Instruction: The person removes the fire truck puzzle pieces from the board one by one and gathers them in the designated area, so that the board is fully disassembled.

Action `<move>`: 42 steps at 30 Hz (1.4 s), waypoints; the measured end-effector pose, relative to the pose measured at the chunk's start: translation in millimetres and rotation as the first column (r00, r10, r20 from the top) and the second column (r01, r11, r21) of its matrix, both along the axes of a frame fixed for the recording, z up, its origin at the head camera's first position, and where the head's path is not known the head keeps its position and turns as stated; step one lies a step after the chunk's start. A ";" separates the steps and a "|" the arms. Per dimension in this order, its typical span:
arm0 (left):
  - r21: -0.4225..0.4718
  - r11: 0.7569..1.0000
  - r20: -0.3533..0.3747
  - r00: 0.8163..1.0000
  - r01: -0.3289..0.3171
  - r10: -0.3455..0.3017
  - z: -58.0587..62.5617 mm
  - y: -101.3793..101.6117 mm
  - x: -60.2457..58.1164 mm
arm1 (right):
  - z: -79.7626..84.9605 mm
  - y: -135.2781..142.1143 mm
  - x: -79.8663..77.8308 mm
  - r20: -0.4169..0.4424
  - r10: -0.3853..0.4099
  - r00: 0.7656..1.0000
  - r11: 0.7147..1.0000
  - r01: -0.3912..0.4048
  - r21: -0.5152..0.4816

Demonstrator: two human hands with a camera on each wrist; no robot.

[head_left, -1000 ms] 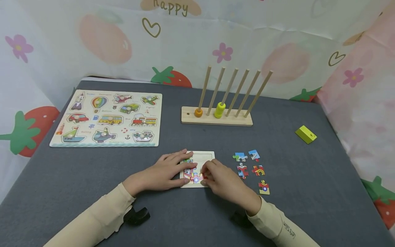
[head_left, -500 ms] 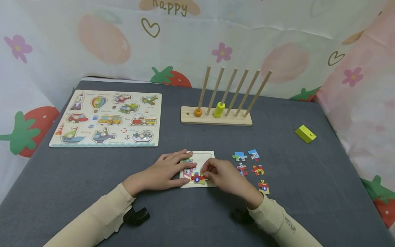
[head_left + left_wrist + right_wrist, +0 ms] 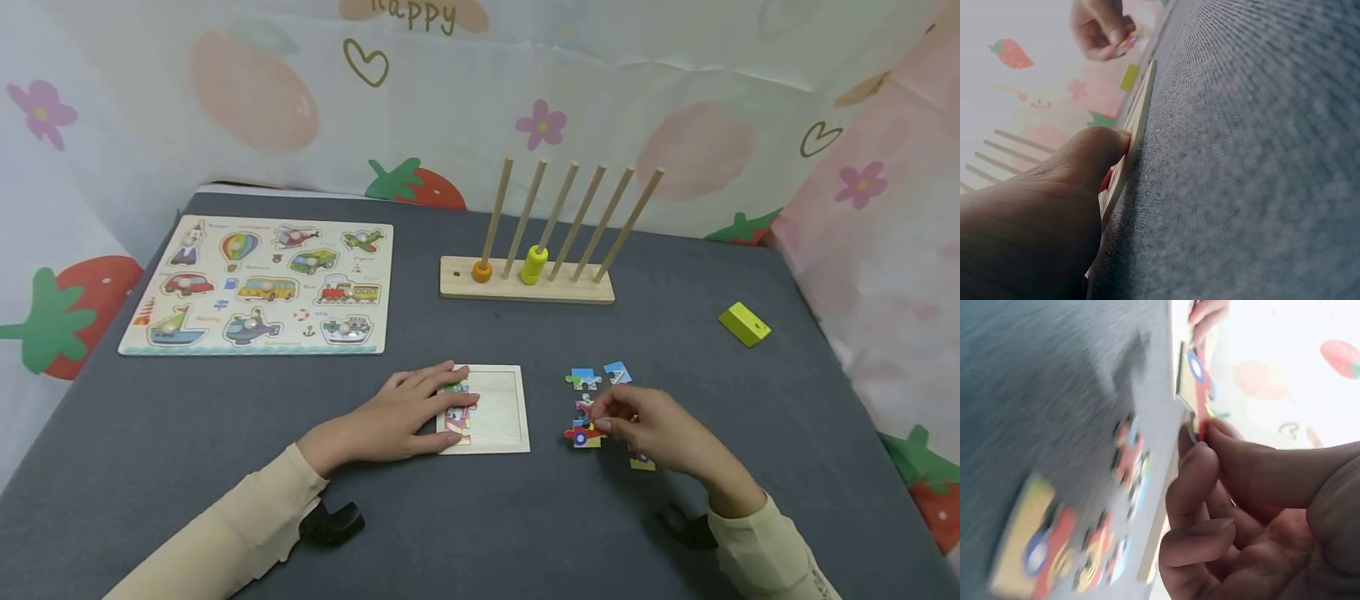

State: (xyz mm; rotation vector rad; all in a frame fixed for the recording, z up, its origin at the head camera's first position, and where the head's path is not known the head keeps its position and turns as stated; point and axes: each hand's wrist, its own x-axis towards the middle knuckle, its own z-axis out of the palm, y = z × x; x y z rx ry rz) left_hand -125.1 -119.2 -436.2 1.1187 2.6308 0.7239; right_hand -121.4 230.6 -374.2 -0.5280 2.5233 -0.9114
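The left hand (image 3: 405,421) and right hand (image 3: 656,429) are apart: the left, fingers extended, rests on the left side of the wooden tray (image 3: 498,408); the right pinches a puzzle piece (image 3: 581,437) beyond the tray's right edge. The piece is red and yellow with a blue-ringed wheel. Fingertips cover its edge; the loose pieces (image 3: 582,378) are partly hidden.

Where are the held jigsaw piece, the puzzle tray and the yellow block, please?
Held jigsaw piece (image 3: 581,437), head view: wheel.
Puzzle tray (image 3: 496,409), head view: bare floor.
Yellow block (image 3: 747,321), head view: top face.
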 end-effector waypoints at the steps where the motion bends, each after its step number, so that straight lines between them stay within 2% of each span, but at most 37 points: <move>1: 0.001 1.000 -0.001 1.000 -0.001 0.001 0.1 -0.5 -0.1 | 0.2 4.0 1.6 0.005 0.007 1.000 1.000 -0.007 0.002; 6: 0.012 1.000 -0.002 1.000 -0.006 0.006 -0.5 -1.7 -0.3 | -4.6 14.0 7.5 0.034 0.037 0.999 0.999 -0.037 -0.001; 11: 0.035 0.999 0.004 1.000 -0.007 0.006 -1.7 -1.4 -0.6 | -9.8 15.8 9.7 0.055 0.015 0.998 1.000 -0.016 0.014; 29: 0.022 1.000 0.015 1.000 0.001 -0.001 0.4 0.6 -2.8 | -8.0 8.7 16.1 -0.027 -0.038 0.999 0.993 0.041 0.111; 32: 0.035 0.999 0.023 1.000 -0.014 0.013 -0.7 1.1 -3.5 | -6.4 7.1 17.5 -0.054 -0.043 0.998 0.990 0.050 0.135; 37: 0.086 0.994 0.069 0.996 -0.062 0.056 -1.0 1.6 -4.2 | 5.1 -6.6 19.6 -0.120 -0.079 0.990 0.978 0.100 0.181; 42: 0.127 0.985 0.041 0.993 -0.118 0.114 -3.2 5.1 -2.8 | 13.7 -38.7 13.7 -0.158 -0.087 0.984 0.972 0.119 0.205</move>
